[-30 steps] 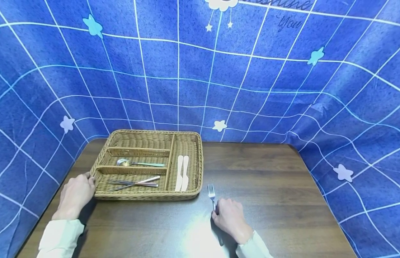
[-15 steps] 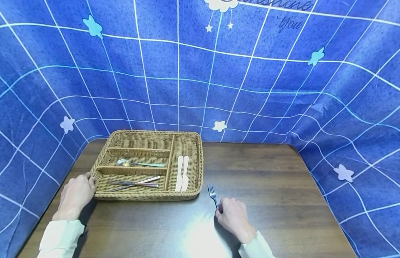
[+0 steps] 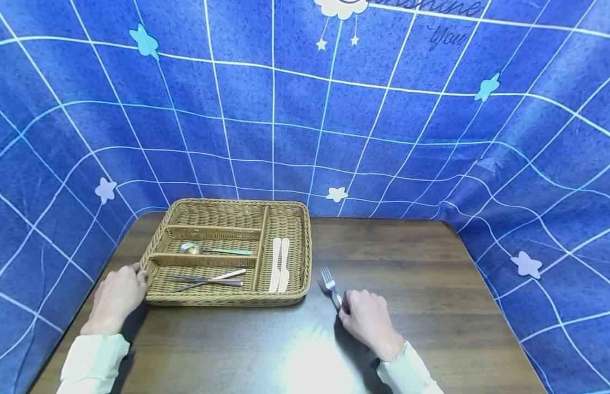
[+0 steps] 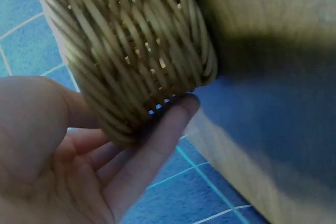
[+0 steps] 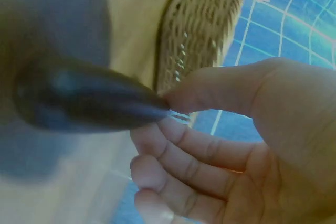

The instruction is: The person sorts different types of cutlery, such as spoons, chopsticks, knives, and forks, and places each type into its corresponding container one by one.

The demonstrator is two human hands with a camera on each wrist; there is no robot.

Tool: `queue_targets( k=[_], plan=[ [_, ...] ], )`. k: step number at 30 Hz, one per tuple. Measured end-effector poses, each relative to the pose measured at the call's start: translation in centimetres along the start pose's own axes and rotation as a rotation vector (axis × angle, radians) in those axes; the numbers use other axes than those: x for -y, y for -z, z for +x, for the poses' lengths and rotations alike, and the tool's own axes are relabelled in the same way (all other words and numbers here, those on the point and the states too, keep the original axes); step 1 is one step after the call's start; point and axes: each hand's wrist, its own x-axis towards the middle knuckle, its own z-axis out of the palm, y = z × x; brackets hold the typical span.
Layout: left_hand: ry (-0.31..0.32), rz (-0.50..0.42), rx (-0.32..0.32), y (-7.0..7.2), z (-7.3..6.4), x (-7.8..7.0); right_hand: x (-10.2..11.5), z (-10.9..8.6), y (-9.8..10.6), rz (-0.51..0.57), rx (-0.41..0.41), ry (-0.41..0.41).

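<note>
A wicker cutlery basket with several compartments stands at the back left of the table. My left hand grips its left end near the front corner; in the left wrist view the thumb and fingers lie on either side of the woven wall. My right hand pinches a fork by its handle, between thumb and fingertips. The tines point away toward the back, slightly above the table, to the right of the basket. In the right wrist view the dark handle end sticks out toward the camera, blurred.
Two pale knives lie in the basket's right compartment. A spoon with a green handle lies in the middle one, crossed chopsticks in the front one. Blue patterned cloth hangs behind and beside the wooden table.
My right hand has moved right and a little away from me with the fork, whose tines have risen off the table. The left hand and basket have stayed in place.
</note>
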Motion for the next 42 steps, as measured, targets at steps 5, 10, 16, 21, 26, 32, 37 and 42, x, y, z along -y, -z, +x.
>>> queue_targets(
  k=[5, 10, 16, 21, 26, 32, 37, 42],
  plan=[
    [0.048, 0.014, -0.005, 0.6, -0.1, -1.1, -0.4, 1.9, 1.7, -0.078, -0.049, 0.128],
    [-0.102, -0.066, -0.173, 1.5, 0.2, -6.2, 0.0, 4.0, 3.1, -0.108, -0.08, 0.246],
    [-0.572, -0.114, -0.125, 2.1, 0.2, -15.6, 1.7, 5.9, 3.9, -0.11, -0.086, 0.372],
    [-0.893, -0.051, -0.07, 1.2, -0.3, -21.4, 3.6, 6.9, 3.6, -0.116, -0.111, 0.493],
    [-1.061, 0.022, -0.024, -0.9, -0.6, -24.5, 5.2, 7.1, 3.2, -0.148, -0.095, 0.525],
    [-1.112, 0.06, -0.019, -2.4, -0.6, -25.0, 6.1, 7.1, 3.3, -0.151, -0.068, 0.543],
    [-1.145, 0.075, -0.085, -3.0, -0.7, -24.9, 6.5, 6.9, 3.3, -0.142, -0.055, 0.548],
    [-1.174, 0.067, -0.112, -3.3, -0.8, -24.9, 6.5, 6.8, 3.4, -0.127, -0.05, 0.543]
  ],
)
